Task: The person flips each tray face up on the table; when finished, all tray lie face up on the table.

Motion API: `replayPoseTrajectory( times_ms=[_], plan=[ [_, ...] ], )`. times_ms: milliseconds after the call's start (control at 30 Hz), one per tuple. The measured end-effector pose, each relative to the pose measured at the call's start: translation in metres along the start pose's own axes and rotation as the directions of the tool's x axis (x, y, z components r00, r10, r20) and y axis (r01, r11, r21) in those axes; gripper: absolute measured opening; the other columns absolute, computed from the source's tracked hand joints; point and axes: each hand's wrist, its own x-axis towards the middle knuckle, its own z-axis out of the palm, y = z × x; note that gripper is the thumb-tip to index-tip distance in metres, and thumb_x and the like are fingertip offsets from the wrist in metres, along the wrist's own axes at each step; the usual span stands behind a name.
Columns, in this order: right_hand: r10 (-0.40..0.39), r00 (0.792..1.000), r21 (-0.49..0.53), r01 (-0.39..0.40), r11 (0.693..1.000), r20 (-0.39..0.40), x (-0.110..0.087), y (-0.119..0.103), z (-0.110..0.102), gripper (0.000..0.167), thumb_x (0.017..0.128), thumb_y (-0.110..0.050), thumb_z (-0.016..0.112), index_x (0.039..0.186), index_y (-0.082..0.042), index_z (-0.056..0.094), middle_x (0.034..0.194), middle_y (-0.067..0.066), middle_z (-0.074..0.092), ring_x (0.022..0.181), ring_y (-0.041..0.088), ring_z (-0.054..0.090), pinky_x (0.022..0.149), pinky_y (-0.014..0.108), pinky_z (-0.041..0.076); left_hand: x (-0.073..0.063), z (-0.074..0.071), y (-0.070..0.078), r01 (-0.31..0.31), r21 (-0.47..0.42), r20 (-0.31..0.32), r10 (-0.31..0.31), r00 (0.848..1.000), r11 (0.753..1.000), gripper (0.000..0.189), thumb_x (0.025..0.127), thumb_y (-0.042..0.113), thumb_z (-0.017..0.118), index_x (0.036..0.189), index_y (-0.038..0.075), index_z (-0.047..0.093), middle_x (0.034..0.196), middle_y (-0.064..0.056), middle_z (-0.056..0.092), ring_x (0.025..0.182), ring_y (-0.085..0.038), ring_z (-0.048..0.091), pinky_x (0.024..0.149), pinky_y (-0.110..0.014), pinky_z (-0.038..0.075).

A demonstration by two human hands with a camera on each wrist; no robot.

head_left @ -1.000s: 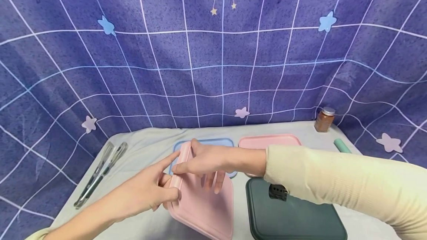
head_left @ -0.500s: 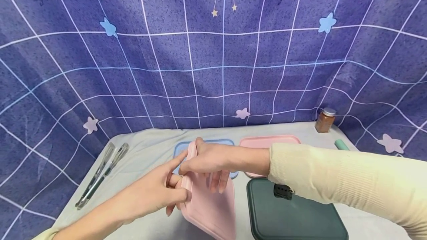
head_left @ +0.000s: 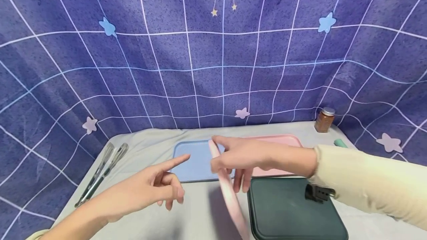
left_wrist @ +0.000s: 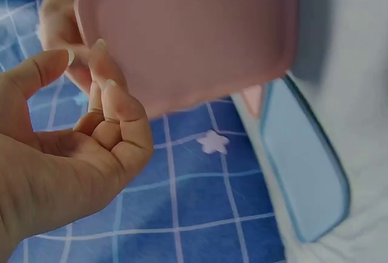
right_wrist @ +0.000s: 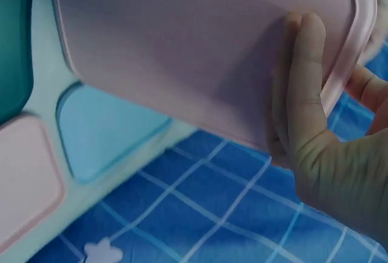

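A pink tray [head_left: 230, 199] stands tilted on its edge above the white cloth, slightly blurred. My right hand [head_left: 245, 155] grips its far rim, and in the right wrist view the fingers [right_wrist: 308, 81] lie flat along one broad face. My left hand [head_left: 146, 190] is off to the left, apart from the tray, its index finger pointing out and the others loosely bent. In the left wrist view nothing lies between its thumb and fingers. Behind the held tray lies a blue tray [head_left: 191, 160], partly covered by it and by my right hand.
Beyond my right forearm lies a second pink tray [head_left: 280, 139]. A dark green tray [head_left: 293, 214] is at the front right. Tongs [head_left: 100, 175] rest at the left edge. A brown jar [head_left: 323, 121] and a green cylinder [head_left: 340, 143] are at the back right, before the blue curtain [head_left: 207, 55].
My left hand has let go of the pink tray and drawn back a little to the left. The right hand has carried the tray rightward and turned it nearly edge-on, uncovering the blue tray.
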Motion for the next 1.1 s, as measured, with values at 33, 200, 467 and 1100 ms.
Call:
replayPoseTrajectory(
  times_ms=[33, 200, 467, 1100],
  plan=[
    [-0.002, 1.0, -0.007, 0.002, 1.0, -0.002, -0.003, 0.003, -0.006, 0.085, 0.084, -0.021, 0.063, 0.158, -0.028, 0.022, 0.092, 0.017, 0.064, 0.059, 0.028, 0.07, 0.052, 0.04, 0.058, -0.001, -0.002, -0.003, 0.017, 0.008, -0.01, -0.017, 1.0, 1.0, 0.073, 0.101, 0.025, 0.059, 0.161, 0.014, 0.02, 0.1, -0.012, 0.068, 0.08, -0.023, 0.066, 0.071, -0.026, 0.05],
    [-0.016, 0.999, -0.023, 0.015, 1.0, -0.036, -0.019, 0.028, -0.041, 0.085, 0.088, -0.015, 0.057, 0.161, -0.027, 0.017, 0.121, 0.019, 0.063, 0.058, 0.027, 0.07, 0.056, 0.045, 0.06, -0.005, -0.009, -0.025, 0.039, 0.007, -0.002, -0.039, 0.999, 0.999, 0.063, 0.103, 0.027, 0.055, 0.157, 0.007, 0.031, 0.104, -0.013, 0.069, 0.084, -0.023, 0.066, 0.073, -0.026, 0.05],
    [-0.118, 0.993, 0.317, 0.115, 0.941, -0.009, -0.036, 0.102, -0.067, 0.08, 0.095, -0.011, 0.053, 0.162, -0.017, 0.01, 0.128, 0.021, 0.057, 0.074, 0.033, 0.074, 0.063, 0.051, 0.06, -0.003, -0.002, -0.077, 0.154, -0.119, 0.037, -0.15, 0.988, 0.981, 0.069, 0.101, 0.029, 0.057, 0.158, 0.004, 0.027, 0.105, -0.011, 0.07, 0.087, -0.024, 0.068, 0.073, -0.029, 0.053],
    [-0.237, 0.971, 0.683, 0.146, 0.715, 0.04, -0.006, 0.167, -0.014, 0.089, 0.095, -0.007, 0.057, 0.162, -0.018, -0.001, 0.102, 0.004, 0.065, 0.089, 0.019, 0.072, 0.07, 0.044, 0.061, 0.006, 0.02, -0.15, 0.064, -0.437, 0.064, -0.04, 0.997, 0.897, 0.08, 0.105, 0.015, 0.05, 0.156, -0.009, -0.007, 0.091, 0.0, 0.069, 0.076, -0.007, 0.066, 0.071, -0.022, 0.055]
  ],
)
